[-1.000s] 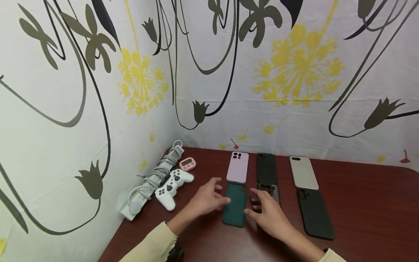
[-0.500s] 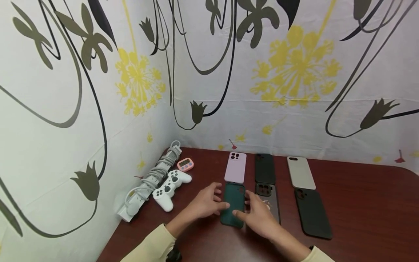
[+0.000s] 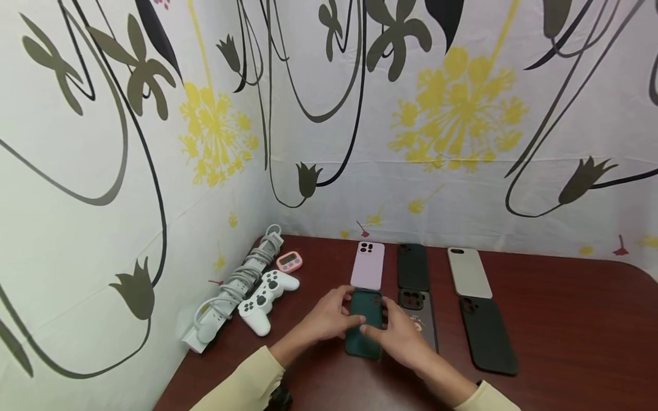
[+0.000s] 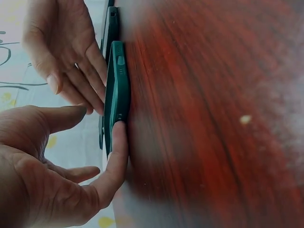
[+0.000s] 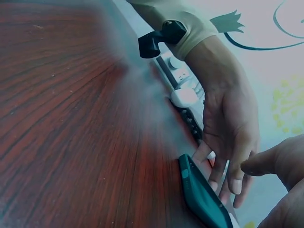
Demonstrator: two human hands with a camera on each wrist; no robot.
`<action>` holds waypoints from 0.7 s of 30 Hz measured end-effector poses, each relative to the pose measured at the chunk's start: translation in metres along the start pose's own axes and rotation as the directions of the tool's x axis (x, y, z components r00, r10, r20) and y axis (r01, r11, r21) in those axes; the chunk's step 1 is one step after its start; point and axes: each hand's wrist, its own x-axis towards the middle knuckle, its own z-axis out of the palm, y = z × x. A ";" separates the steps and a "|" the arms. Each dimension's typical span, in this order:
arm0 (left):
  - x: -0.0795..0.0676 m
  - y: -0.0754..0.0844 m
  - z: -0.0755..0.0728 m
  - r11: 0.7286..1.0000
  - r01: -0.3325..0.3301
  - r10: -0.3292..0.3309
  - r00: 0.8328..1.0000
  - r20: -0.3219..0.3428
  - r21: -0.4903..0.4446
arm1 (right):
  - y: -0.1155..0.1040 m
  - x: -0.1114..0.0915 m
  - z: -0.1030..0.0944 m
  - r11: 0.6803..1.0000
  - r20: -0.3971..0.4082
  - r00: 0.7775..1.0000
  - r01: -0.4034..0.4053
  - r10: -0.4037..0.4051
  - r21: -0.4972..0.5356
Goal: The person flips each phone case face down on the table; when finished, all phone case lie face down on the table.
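A dark green phone case [image 3: 362,343] lies on the table between both hands. My left hand [image 3: 329,315] is at its left side, with the thumb reaching over it. In the left wrist view, one left fingertip touches the edge of the green case [image 4: 122,90], while the thumb stays apart from it. My right hand [image 3: 401,334] is at the right side, its thumb also over the case and its fingers extended along the far edge. Just beyond lies a lilac phone case [image 3: 368,266]. Right of my right hand is a grey case with a camera frame [image 3: 424,319].
Farther right are a black case [image 3: 413,267], a cream case [image 3: 470,273] and another black case [image 3: 488,337]. At left sit a white game controller [image 3: 267,299], a pink timer [image 3: 289,262] and a cord-wrapped power strip [image 3: 233,288]. Patterned cloth [image 3: 329,142] rises behind the table.
My right hand has moved left from beside the green case to its right edge, uncovering more of the grey case. My left hand has closed in slightly. The green case remains in place.
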 end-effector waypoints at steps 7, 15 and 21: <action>0.003 0.002 0.002 1.000 0.018 -0.018 1.000 -0.016 -0.010 | -0.001 0.003 -0.002 0.999 -0.022 0.999 -0.041 0.040 -0.022; 0.004 0.007 0.002 0.999 0.024 -0.024 0.999 -0.025 -0.022 | -0.002 0.003 -0.001 0.994 -0.052 0.998 -0.024 0.018 -0.108; 0.004 0.010 0.003 0.999 0.039 -0.039 0.999 -0.029 -0.007 | -0.002 0.001 -0.006 0.999 -0.048 0.999 -0.023 0.022 -0.025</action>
